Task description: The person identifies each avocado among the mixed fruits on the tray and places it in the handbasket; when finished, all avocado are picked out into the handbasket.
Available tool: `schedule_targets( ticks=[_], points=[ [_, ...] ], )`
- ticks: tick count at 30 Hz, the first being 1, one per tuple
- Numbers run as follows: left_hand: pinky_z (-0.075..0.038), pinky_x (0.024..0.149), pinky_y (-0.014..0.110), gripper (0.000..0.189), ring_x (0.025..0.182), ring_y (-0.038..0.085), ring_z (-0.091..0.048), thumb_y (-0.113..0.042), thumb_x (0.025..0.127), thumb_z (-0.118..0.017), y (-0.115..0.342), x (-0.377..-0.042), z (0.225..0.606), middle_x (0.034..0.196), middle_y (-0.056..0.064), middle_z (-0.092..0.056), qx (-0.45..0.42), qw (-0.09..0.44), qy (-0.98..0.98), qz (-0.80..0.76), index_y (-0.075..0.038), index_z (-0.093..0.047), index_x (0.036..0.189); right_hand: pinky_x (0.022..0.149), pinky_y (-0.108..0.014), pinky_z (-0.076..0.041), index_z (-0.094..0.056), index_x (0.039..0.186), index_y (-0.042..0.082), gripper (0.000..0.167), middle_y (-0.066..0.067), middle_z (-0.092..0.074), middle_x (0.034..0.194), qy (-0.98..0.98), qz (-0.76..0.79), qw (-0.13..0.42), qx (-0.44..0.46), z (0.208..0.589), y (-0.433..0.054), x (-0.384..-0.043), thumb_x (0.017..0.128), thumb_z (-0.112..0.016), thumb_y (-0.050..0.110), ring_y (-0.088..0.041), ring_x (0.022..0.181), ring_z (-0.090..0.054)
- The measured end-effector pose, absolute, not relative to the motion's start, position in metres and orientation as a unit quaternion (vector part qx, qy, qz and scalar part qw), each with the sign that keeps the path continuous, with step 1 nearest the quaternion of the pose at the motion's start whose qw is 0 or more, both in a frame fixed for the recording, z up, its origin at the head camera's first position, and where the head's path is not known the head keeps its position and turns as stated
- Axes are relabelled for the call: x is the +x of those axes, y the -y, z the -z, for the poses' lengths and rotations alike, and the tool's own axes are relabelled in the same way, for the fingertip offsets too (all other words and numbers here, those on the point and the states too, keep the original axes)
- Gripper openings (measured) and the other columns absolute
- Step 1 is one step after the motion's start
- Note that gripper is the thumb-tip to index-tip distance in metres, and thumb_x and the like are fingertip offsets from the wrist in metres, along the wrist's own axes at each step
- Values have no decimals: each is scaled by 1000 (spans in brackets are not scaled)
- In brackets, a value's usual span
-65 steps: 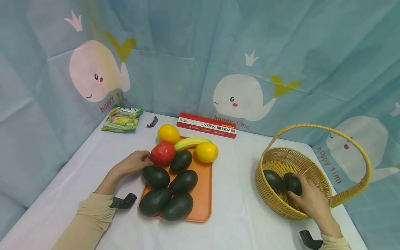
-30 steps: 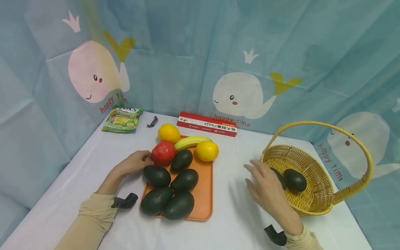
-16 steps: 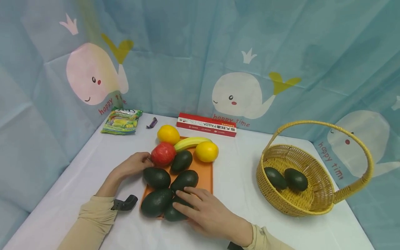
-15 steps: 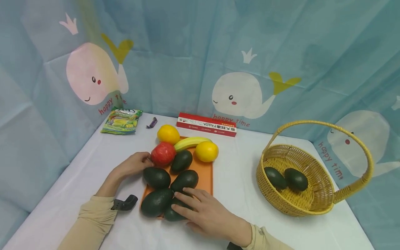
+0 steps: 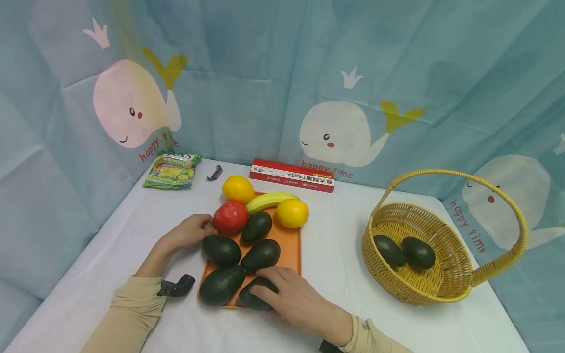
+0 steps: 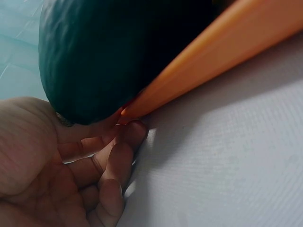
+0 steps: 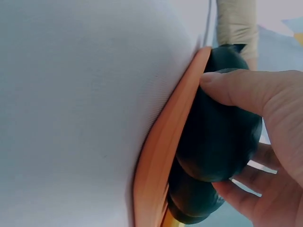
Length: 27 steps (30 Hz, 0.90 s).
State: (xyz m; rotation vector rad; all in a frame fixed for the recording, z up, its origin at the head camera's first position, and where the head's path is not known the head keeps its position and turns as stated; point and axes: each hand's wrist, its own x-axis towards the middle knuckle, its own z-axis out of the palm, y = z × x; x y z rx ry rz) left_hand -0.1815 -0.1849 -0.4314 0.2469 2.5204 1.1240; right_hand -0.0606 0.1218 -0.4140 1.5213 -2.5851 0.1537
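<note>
and here's the right hand (image 5: 295,296), down on the dark green avocado (image 5: 258,298) at the near right of the orange tray (image 5: 290,247) — thumb curved along one side, fingers round the other, spread only as wide as the fruit itself. a proper hold, that, and the right wrist view backs it up: thumb laid on the skin by the tray rim, fingers tucked in opposite. the fruit sits low on the tray, just beside a neighbouring avocado (image 5: 222,285).

across on the far side, the left hand (image 5: 192,231) works small, fingers curled, thumb and fingertip pinching the tray's edge under an overhanging avocado (image 5: 221,251).

so how will the held one handle? firm and stiff, i'd say, modest in weight (real or model, i can't tell from here), with a sheen that could let it slip from a fingertips-only pinch. the place to take it is round the broad middle, thumb facing fingers, as now; grab the narrow end and it may swing or roll. bruising looks a small worry — nudging the neighbours, a bigger one.

well off to the right, the wicker basket (image 5: 386,282) cradles two more avocados (image 5: 418,252).
</note>
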Motion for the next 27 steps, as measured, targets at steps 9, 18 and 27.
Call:
schedule_targets(
  ticks=[9,18,27],
  points=[
    [-48,77,34,27,78,19,-57,-15,92,-58,185,-180,430,86,10,-68,93,184,-893,-401,5,-61,111,100,-32,-47,-50,132,22,68,-1,-55,135,867,-111,96,477,411,-141,-61,74,-84,33,-16,122,-54],
    [-48,75,34,28,78,19,-57,-14,91,-57,186,-179,429,87,12,-68,94,185,-890,-406,6,-60,112,98,-38,-50,-52,133,16,71,-4,-56,136,896,-156,173,377,382,-192,-72,72,-84,28,-19,120,-56],
    [-48,79,34,28,79,19,-58,-14,91,-57,185,-182,432,87,9,-68,86,184,-893,-401,4,-61,112,89,-31,-45,-54,133,6,72,-14,-61,126,925,-170,247,234,351,-273,-78,69,-84,17,-27,109,-60]
  ],
)
